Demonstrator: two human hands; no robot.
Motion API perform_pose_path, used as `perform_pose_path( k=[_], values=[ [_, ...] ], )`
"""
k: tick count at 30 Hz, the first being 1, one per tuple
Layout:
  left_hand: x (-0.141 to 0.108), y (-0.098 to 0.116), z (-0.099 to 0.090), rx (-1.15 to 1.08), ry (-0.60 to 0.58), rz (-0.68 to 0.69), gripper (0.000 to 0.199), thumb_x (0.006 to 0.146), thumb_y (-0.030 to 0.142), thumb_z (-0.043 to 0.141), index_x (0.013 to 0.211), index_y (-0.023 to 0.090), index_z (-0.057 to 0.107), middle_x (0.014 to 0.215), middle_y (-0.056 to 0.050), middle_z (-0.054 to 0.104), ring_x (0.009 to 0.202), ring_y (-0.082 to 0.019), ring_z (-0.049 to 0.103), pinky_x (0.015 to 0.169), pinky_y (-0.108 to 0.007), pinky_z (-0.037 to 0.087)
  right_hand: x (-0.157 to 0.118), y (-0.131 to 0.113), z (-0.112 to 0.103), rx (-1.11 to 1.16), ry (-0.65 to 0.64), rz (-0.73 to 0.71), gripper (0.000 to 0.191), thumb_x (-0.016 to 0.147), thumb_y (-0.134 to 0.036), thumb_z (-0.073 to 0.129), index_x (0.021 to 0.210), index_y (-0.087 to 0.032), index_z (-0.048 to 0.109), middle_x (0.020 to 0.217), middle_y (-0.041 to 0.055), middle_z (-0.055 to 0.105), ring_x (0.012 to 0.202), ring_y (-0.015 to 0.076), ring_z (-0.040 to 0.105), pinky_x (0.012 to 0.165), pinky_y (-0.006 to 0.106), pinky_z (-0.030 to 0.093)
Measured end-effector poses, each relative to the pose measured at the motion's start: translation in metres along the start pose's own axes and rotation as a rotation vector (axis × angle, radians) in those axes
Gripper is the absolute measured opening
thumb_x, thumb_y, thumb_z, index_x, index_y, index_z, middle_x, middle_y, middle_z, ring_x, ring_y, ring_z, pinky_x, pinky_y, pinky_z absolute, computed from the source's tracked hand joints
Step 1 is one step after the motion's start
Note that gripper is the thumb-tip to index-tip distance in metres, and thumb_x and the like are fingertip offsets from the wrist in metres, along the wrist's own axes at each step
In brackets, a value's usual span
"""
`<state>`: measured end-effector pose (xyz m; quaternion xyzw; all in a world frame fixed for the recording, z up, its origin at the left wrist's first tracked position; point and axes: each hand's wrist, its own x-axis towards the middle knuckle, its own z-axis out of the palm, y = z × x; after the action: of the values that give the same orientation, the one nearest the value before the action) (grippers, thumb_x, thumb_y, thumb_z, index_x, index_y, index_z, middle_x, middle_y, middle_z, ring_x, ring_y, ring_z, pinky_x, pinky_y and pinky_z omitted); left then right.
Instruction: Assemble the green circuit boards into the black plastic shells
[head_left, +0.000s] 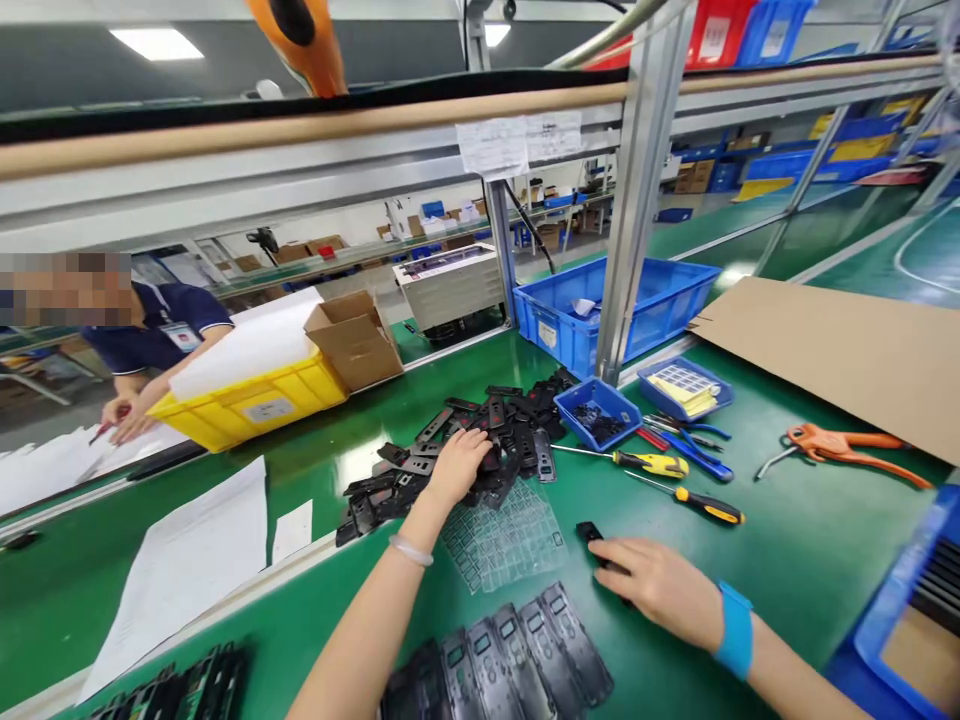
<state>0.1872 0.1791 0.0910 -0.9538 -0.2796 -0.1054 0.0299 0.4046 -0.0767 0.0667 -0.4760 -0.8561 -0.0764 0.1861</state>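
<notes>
My left hand reaches into a heap of black plastic housings, its fingers stretched over the parts and touching them. The fingertips are partly lost among the dark pieces. My right hand is closed on a single black plastic housing, low over the green bench; the fingers cover most of it. Between the hands lies a clear plastic sheet with a grid of small cells. Nearer me, several black housings with small windows lie side by side in a row.
Right of the heap are a small blue bin of tiny black parts, a yellow screwdriver, a black-and-yellow screwdriver, blue-handled pliers and an orange air gun. Paper lies left. Across the bench, a person works behind a yellow crate.
</notes>
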Motion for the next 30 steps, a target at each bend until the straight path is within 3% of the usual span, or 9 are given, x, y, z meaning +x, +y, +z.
perform_pose_path(
  k=[5, 10, 12, 15, 19, 22, 25, 28, 30],
  values=[
    [-0.013, 0.016, -0.020, -0.069, 0.137, -0.050, 0.038, 0.085, 0.002, 0.036, 0.104, 0.016, 0.066, 0.111, -0.011, 0.065, 0.113, -0.025, 0.055, 0.103, -0.049, 0.036, -0.018, -0.034, 0.006, 0.313, -0.019, 0.111, 0.035, 0.090, -0.010, 0.038, 0.115, -0.022, 0.060, 0.113, 0.0067, 0.068, 0.098, 0.0201, 0.064, 0.086, 0.035, 0.051],
    [-0.043, 0.097, -0.037, -0.204, 0.191, -0.029, 0.044, 0.088, 0.005, 0.035, 0.123, 0.023, 0.055, 0.099, -0.007, 0.062, 0.092, -0.017, 0.058, 0.080, -0.032, 0.050, 0.003, -0.038, -0.008, 0.770, 0.204, 0.579, 0.030, 0.093, -0.028, 0.043, 0.119, -0.024, 0.055, 0.099, 0.0066, 0.066, 0.082, 0.0171, 0.062, 0.070, 0.030, 0.053],
    [-0.056, 0.132, -0.037, -0.596, 0.129, -0.033, 0.043, 0.087, 0.011, 0.044, 0.128, 0.024, 0.048, 0.101, -0.005, 0.063, 0.087, -0.015, 0.059, 0.075, -0.028, 0.051, 0.012, -0.035, -0.011, 0.986, 0.242, 0.716, 0.035, 0.090, -0.039, 0.048, 0.120, -0.022, 0.052, 0.096, 0.0065, 0.061, 0.071, 0.0149, 0.058, 0.058, 0.026, 0.051],
    [-0.070, 0.168, -0.034, -1.064, 0.083, -0.291, 0.042, 0.079, 0.014, 0.056, 0.119, 0.020, 0.045, 0.088, -0.002, 0.064, 0.072, -0.012, 0.060, 0.059, -0.021, 0.049, 0.018, -0.033, -0.010, 1.215, 0.278, 0.831, 0.034, 0.087, -0.046, 0.051, 0.111, -0.022, 0.048, 0.089, 0.0029, 0.055, 0.060, 0.0104, 0.050, 0.045, 0.020, 0.041],
    [-0.082, 0.187, -0.027, -1.294, 0.057, -0.462, 0.043, 0.074, 0.014, 0.062, 0.112, 0.019, 0.043, 0.074, 0.002, 0.063, 0.062, -0.010, 0.059, 0.052, -0.018, 0.046, 0.017, -0.036, -0.008, 1.351, 0.245, 0.856, 0.037, 0.086, -0.047, 0.052, 0.111, -0.022, 0.043, 0.079, -0.0014, 0.051, 0.052, 0.0073, 0.041, 0.040, 0.018, 0.030],
    [-0.084, 0.191, -0.028, -1.241, 0.039, -0.405, 0.034, 0.075, 0.013, 0.062, 0.107, 0.018, 0.052, 0.075, 0.001, 0.067, 0.062, -0.011, 0.061, 0.054, -0.020, 0.048, 0.015, -0.035, -0.015, 1.346, 0.207, 0.836, 0.043, 0.084, -0.044, 0.054, 0.118, -0.021, 0.043, 0.075, -0.0027, 0.050, 0.051, 0.0076, 0.041, 0.041, 0.018, 0.032],
    [-0.077, 0.189, -0.035, -1.007, 0.067, -0.239, 0.019, 0.084, 0.017, 0.055, 0.099, 0.020, 0.065, 0.089, -0.004, 0.072, 0.079, -0.015, 0.066, 0.073, -0.027, 0.053, 0.009, -0.030, -0.021, 1.260, 0.213, 0.864, 0.048, 0.083, -0.042, 0.054, 0.125, -0.023, 0.042, 0.079, -0.0014, 0.050, 0.054, 0.0098, 0.047, 0.041, 0.020, 0.036],
    [-0.072, 0.184, -0.042, -0.658, 0.088, -0.128, 0.028, 0.089, 0.026, 0.052, 0.113, 0.021, 0.064, 0.120, -0.010, 0.063, 0.111, -0.023, 0.057, 0.097, -0.041, 0.046, -0.008, -0.024, -0.016, 1.011, 0.277, 0.884, 0.036, 0.087, -0.042, 0.046, 0.115, -0.021, 0.053, 0.086, 0.0034, 0.056, 0.058, 0.0128, 0.054, 0.049, 0.026, 0.046],
    [-0.080, 0.183, -0.039, -0.449, 0.012, -0.098, 0.052, 0.083, 0.043, 0.059, 0.129, 0.021, 0.052, 0.137, -0.015, 0.049, 0.127, -0.031, 0.044, 0.104, -0.052, 0.037, -0.024, -0.022, -0.006, 0.773, 0.331, 0.907, 0.030, 0.089, -0.041, 0.043, 0.106, -0.020, 0.057, 0.093, 0.0064, 0.060, 0.063, 0.0153, 0.058, 0.060, 0.032, 0.051]
  ],
)
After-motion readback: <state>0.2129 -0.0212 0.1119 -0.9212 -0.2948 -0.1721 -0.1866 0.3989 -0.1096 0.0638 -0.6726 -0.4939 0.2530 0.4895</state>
